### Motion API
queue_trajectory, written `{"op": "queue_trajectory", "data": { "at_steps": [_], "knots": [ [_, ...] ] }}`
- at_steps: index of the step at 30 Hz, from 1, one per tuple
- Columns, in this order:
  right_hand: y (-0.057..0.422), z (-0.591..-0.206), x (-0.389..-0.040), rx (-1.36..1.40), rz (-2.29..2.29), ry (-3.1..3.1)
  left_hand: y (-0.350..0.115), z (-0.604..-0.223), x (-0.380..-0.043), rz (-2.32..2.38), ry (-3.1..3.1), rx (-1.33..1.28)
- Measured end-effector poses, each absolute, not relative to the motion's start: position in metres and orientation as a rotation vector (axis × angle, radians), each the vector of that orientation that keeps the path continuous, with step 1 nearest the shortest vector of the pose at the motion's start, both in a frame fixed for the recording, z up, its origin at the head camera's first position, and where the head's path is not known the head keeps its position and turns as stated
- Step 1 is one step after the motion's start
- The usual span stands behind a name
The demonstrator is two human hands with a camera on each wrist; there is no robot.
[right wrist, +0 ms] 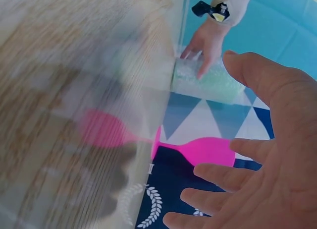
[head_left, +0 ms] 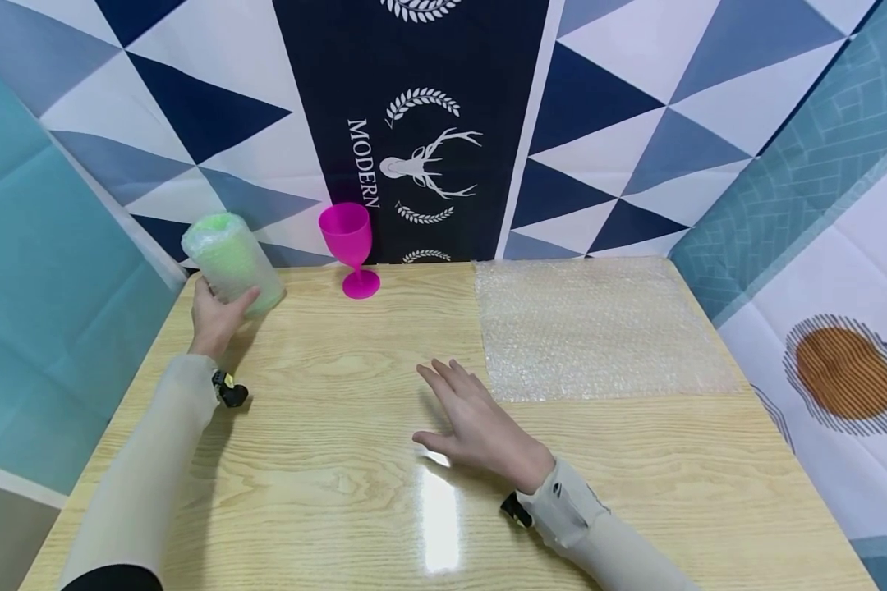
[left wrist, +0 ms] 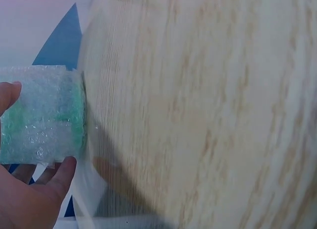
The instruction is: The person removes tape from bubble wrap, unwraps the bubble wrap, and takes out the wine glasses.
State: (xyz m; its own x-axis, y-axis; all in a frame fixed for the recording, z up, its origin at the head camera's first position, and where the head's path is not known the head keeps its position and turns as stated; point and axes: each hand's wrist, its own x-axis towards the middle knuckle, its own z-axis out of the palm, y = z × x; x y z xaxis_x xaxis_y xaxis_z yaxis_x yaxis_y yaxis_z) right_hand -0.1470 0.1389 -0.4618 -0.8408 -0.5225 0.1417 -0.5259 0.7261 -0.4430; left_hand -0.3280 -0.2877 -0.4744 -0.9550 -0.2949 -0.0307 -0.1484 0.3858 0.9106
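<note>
At the back left of the table, a green cylinder in bubble wrap (head_left: 238, 261) stands near the wall. My left hand (head_left: 218, 318) grips its side, thumb on one side and fingers on the other. In the left wrist view the wrapped cylinder (left wrist: 42, 115) shows green through the clear bubbles, between thumb and fingers of the left hand (left wrist: 29, 199). Over the middle of the table my right hand (head_left: 480, 427) has its fingers spread and holds nothing. A bright pink goblet (head_left: 347, 238) stands upright at the back, right of the wrapped cylinder.
A flat sheet of bubble wrap (head_left: 599, 328) lies on the back right of the wooden table (head_left: 325, 460). Patterned cloth walls (head_left: 606, 115) rise along the table's back and sides. Each wrist carries a small black camera (head_left: 231, 389).
</note>
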Motion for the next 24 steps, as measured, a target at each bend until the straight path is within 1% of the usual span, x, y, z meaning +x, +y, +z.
{"op": "queue_trajectory", "data": {
  "at_steps": [11,16,24],
  "knots": [
    [0.14,-0.463,-0.145,0.881,0.79,-2.908,-0.292,-0.474,-0.319,-1.578,-2.525,0.35],
    [0.141,-0.465,-0.145,0.906,0.78,-2.898,-0.294,-0.474,-0.31,-1.548,-2.543,0.328],
    [0.155,-0.468,-0.145,0.943,0.712,-2.903,-0.285,-0.467,-0.294,-1.62,-2.49,0.272]
  ]
}}
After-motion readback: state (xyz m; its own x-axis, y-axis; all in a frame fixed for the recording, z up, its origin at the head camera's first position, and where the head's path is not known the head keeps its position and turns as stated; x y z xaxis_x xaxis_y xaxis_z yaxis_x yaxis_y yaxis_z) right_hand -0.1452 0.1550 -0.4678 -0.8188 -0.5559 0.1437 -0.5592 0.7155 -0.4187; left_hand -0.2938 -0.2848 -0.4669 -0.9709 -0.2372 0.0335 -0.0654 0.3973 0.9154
